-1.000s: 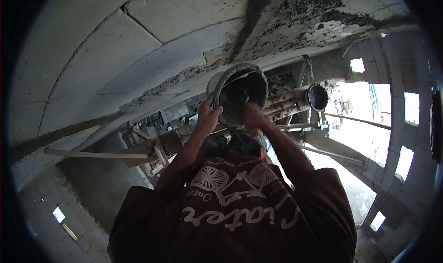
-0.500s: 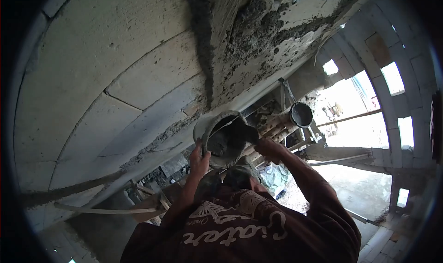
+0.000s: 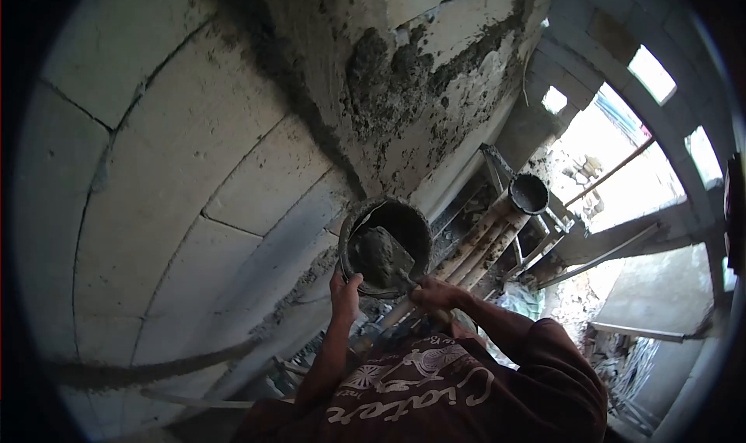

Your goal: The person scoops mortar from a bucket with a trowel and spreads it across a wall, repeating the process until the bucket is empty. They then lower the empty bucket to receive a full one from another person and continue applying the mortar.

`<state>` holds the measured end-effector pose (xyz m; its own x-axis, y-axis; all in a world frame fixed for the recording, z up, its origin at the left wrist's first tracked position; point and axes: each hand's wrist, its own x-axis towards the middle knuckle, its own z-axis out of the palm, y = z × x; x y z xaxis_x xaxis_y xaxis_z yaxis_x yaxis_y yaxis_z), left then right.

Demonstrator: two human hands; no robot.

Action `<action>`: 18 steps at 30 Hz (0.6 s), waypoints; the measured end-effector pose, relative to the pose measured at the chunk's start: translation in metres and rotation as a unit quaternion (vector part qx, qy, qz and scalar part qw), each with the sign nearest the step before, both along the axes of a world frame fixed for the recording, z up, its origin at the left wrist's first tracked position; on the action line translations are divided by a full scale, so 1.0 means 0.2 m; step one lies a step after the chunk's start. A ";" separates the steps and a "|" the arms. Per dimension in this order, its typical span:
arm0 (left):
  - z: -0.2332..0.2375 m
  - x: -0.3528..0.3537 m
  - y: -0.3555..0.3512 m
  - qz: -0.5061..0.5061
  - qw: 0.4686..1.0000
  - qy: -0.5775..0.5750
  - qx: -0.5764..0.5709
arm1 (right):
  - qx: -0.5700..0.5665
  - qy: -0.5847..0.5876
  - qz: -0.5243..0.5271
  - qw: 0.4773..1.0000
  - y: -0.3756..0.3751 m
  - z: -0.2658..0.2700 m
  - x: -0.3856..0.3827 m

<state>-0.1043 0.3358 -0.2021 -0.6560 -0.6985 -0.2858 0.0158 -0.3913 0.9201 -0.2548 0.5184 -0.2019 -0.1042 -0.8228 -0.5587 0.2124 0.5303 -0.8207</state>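
Centrally: round dark bucket [image 3: 414, 227] with mortar-crusted rim, lumpy grey mortar [image 3: 377, 250] inside | left hand [image 3: 344, 295] clamped on its rim, 7 o'clock | right hand [image 3: 437, 294] wrapped round mortar-coated trowel-like tool [image 3: 403, 277], 4 o'clock | round black container [image 3: 529, 193], 2 o'clock | pale block wall [image 3: 194, 155], mortar-smeared, 10 o'clock

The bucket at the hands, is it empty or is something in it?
Not empty: a grey lump of what looks like mortar shows inside the rim of the bucket. How full, I cannot tell.
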 end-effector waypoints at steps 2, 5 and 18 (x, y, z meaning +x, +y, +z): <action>-0.04 -0.02 -0.03 0.012 1.000 -0.008 0.020 | 0.007 0.018 -0.052 0.998 -0.01 -0.03 0.02; -0.09 -0.03 -0.05 0.057 0.994 -0.011 0.097 | -0.036 -0.039 -0.115 0.992 0.02 -0.04 0.09; -0.63 0.77 -0.30 0.147 0.916 -0.140 0.347 | -0.221 0.528 -0.662 0.484 1.31 0.46 -0.61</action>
